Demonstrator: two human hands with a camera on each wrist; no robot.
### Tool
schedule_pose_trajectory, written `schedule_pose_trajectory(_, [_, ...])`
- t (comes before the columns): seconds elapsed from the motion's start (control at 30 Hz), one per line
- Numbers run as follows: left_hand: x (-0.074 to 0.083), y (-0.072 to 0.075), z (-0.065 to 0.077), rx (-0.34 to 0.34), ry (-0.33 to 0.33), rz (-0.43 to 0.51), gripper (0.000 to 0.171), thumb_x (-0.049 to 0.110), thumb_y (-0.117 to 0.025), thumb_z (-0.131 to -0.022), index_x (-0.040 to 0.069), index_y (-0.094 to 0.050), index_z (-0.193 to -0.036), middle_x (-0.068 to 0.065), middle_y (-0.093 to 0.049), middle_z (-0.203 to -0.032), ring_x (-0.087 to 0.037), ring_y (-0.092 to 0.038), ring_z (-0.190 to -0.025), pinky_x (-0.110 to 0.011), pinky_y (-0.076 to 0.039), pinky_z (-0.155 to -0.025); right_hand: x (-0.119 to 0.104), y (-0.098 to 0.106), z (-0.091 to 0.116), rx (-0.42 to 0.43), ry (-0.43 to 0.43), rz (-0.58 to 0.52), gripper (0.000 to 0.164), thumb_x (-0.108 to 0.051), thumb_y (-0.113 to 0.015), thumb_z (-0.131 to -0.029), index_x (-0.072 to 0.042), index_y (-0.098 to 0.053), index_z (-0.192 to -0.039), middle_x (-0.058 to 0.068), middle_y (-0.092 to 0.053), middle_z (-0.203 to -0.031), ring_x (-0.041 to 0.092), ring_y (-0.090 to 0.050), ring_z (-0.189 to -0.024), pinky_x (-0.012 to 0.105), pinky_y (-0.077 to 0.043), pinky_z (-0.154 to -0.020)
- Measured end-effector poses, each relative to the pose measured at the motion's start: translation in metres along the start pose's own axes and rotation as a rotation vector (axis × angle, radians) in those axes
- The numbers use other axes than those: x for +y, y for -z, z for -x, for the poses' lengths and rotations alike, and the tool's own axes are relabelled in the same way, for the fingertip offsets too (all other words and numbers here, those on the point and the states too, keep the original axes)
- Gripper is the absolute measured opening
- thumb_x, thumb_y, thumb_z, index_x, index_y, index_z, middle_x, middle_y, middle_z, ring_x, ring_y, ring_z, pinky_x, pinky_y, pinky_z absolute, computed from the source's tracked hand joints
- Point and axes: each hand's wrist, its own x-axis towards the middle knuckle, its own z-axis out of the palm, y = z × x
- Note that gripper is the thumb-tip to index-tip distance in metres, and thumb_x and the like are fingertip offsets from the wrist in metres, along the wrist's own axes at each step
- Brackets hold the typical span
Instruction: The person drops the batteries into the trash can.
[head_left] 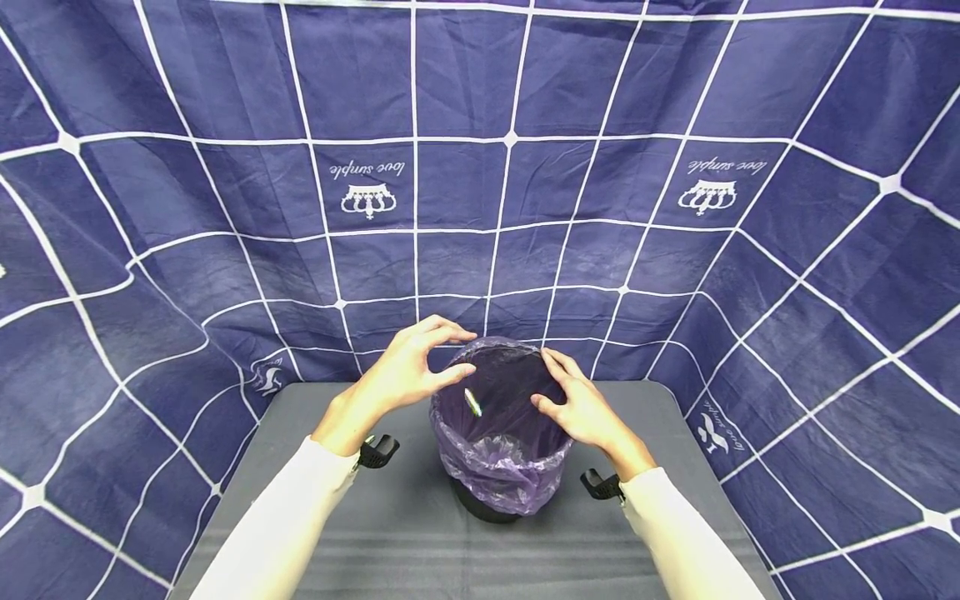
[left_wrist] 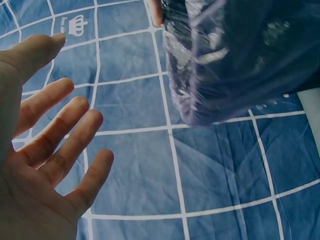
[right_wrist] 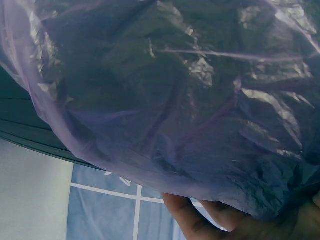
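A dark bin point(head_left: 480, 504) stands on the grey table, lined with a translucent purple garbage bag point(head_left: 498, 479) folded down over its rim. My left hand point(head_left: 420, 364) is at the bin's upper left, thumb and fingers spread. The left wrist view shows this hand point(left_wrist: 55, 145) apart from the bag, its palm bare. At the right of the rim, my right hand point(head_left: 581, 406) touches the bag with its fingers, the thumb apart from them over the opening. From the right wrist, the bag point(right_wrist: 165, 115) hides part of that hand point(right_wrist: 240, 222).
The grey table point(head_left: 375, 533) extends around the bin. Blue cloth point(head_left: 465, 192) with white grid lines hangs behind and at both sides. A small bright streak point(head_left: 472, 402) shows inside the bag's left wall. A black wrist mount point(head_left: 378, 451) sits on each forearm.
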Motion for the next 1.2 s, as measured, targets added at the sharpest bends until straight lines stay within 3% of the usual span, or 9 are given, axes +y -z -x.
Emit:
schedule_pose_trajectory(0.23, [-0.01, 0.005, 0.014, 0.016, 0.031, -0.034, 0.041, 0.022, -0.097, -0.096, 0.014, -0.086, -0.135, -0.005, -0.083, -0.13, -0.028, -0.082, -0.128, -0.049, -0.063, -0.116, 0.001, 0.0, -0.002, 0.009, 0.009, -0.009, 0.083, -0.026, -0.08, -0.109, 0.0, -0.041, -0.178, 0.02, -0.043, -0.184, 0.05, -0.047, -0.169, 0.071, -0.041, -0.137])
schedule_pose_trajectory(0.53, [-0.03, 0.009, 0.044, 0.055, 0.071, -0.075, 0.036, 0.016, -0.096, -0.096, 0.012, -0.087, -0.13, -0.007, -0.085, -0.126, -0.031, -0.083, -0.119, -0.053, -0.066, -0.109, 0.004, -0.001, 0.0, -0.011, -0.008, -0.011, 0.086, -0.025, -0.08, -0.108, -0.002, -0.039, -0.18, 0.017, -0.04, -0.186, 0.048, -0.045, -0.172, 0.07, -0.039, -0.138])
schedule_pose_trajectory(0.9, [-0.071, 0.011, 0.095, 0.107, 0.115, -0.14, 0.034, 0.008, -0.096, -0.093, 0.007, -0.087, -0.126, -0.011, -0.086, -0.118, -0.033, -0.084, -0.105, -0.051, -0.067, -0.096, 0.004, -0.001, -0.002, -0.012, -0.002, -0.01, 0.087, -0.025, -0.08, -0.107, -0.004, -0.038, -0.181, 0.016, -0.041, -0.186, 0.046, -0.044, -0.172, 0.068, -0.038, -0.139])
schedule_pose_trajectory(1.2, [-0.107, -0.005, 0.141, 0.073, 0.247, -0.173, 0.039, 0.012, -0.096, -0.096, 0.007, -0.085, -0.133, -0.009, -0.085, -0.119, -0.033, -0.084, -0.104, -0.053, -0.068, -0.086, 0.002, -0.002, -0.003, -0.015, -0.003, -0.016, 0.087, -0.024, -0.08, -0.107, -0.002, -0.038, -0.18, 0.017, -0.041, -0.186, 0.046, -0.045, -0.172, 0.068, -0.039, -0.139])
